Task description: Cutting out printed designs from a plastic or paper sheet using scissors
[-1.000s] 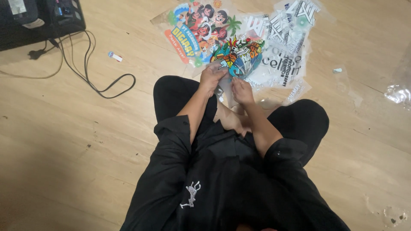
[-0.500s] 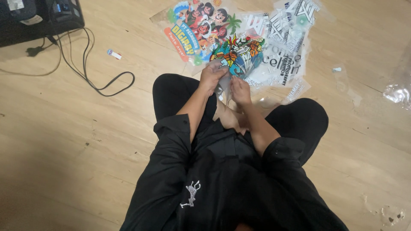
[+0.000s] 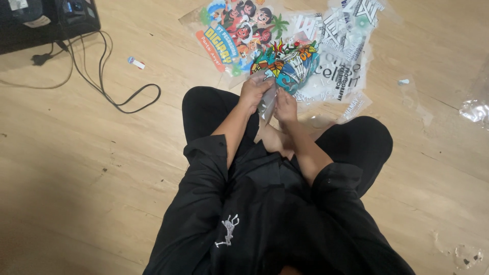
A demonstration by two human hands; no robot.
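I sit cross-legged on a wooden floor in black clothes. My left hand (image 3: 253, 91) and my right hand (image 3: 286, 106) meet in front of my knees and both pinch a small piece of clear film (image 3: 268, 100). Just beyond my fingers lies a colourful printed sheet with parrots and lettering (image 3: 285, 63). A cartoon-character print (image 3: 235, 30) lies to its left, and clear sheets with black and white lettering (image 3: 338, 48) lie to its right.
A black device (image 3: 46, 20) stands at the top left, with a black cable (image 3: 109, 76) looping over the floor. A small white tag (image 3: 136, 62) lies near the cable. Crumpled clear plastic (image 3: 474, 109) rests at the right edge.
My hands have shifted slightly; the small clear film now stands more upright between my fingers. The view has moved a little.
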